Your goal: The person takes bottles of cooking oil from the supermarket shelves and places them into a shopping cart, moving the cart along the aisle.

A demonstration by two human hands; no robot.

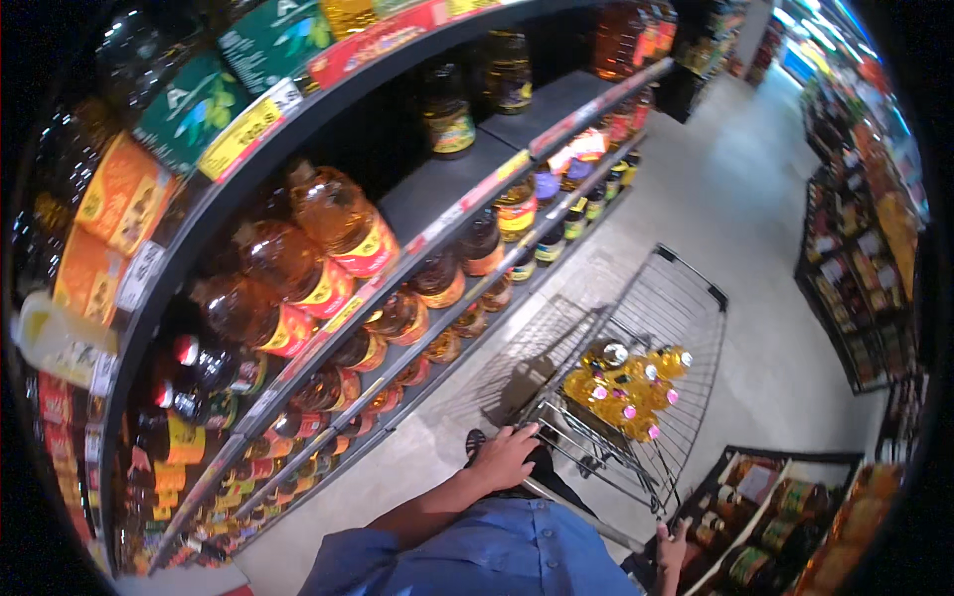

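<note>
A wire shopping cart (pixel 693 357) stands before me, tilted in the view. Several bottles of yellow oil (pixel 633 384), some with pink caps, are grouped in its basket. My left hand (pixel 503 458) lies over the left end of the cart's handle area, its thumb and fingers around the corner; the underside of the grip is hidden. At the lower right, my right hand (pixel 672 547) is raised beside the cart's near right corner with its fingers apart and nothing visible in it.
Tall shelves (pixel 440 223) on the left hold large amber oil bottles (pixel 339 216) and dark bottles. Display crates (pixel 857 298) with packed goods line the right. Another bin of bottles (pixel 790 514) is close to my right hand. A grey floor aisle (pixel 745 156) runs between them.
</note>
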